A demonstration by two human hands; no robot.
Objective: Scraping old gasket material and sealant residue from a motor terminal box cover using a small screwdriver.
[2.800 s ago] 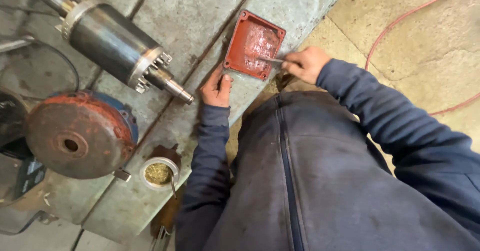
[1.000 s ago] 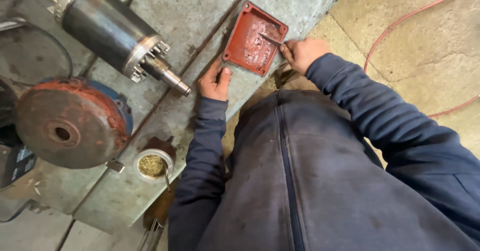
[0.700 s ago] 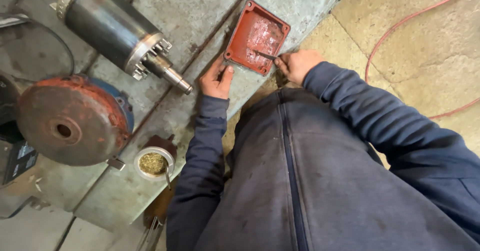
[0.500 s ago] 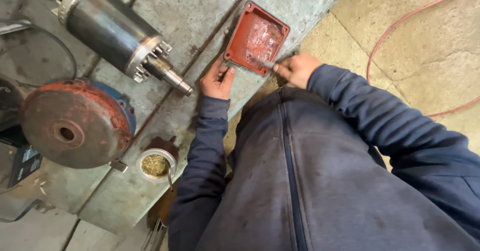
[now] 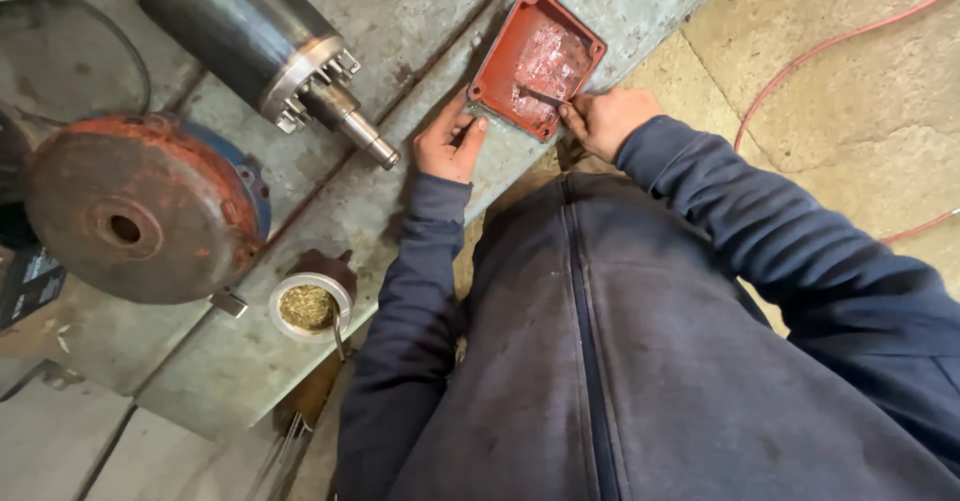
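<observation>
At the bench edge, near twelve o'clock of the view, our right hand (image 5: 605, 121) was clenched around a thin metal tool (image 5: 540, 95), whose tip rested inside the red square cover (image 5: 538, 59). That cover lay open side up on the grey metal bench (image 5: 420, 1), its shallow inside scraped pale and shiny in the middle. Our left hand (image 5: 450, 146) sat at about eight o'clock from the cover, fingers curled loosely, holding nothing, the fingertips touching the cover's lower left edge and the palm resting on the bench.

Further out, at ten o'clock from the left hand, a dark cylindrical motor body (image 5: 235, 26) lay tilted, its steel shaft (image 5: 365, 139) pointing toward the left hand and ending just beside it. At nine o'clock, well apart, a round rusty red end cover (image 5: 135, 211) rested on the bench. At seven o'clock from the left hand stood a small white cup (image 5: 308, 306) of yellowish grit, beside our left sleeve. Off at three o'clock, a red cable (image 5: 800, 66) curved across the pale concrete floor (image 5: 850, 131)
</observation>
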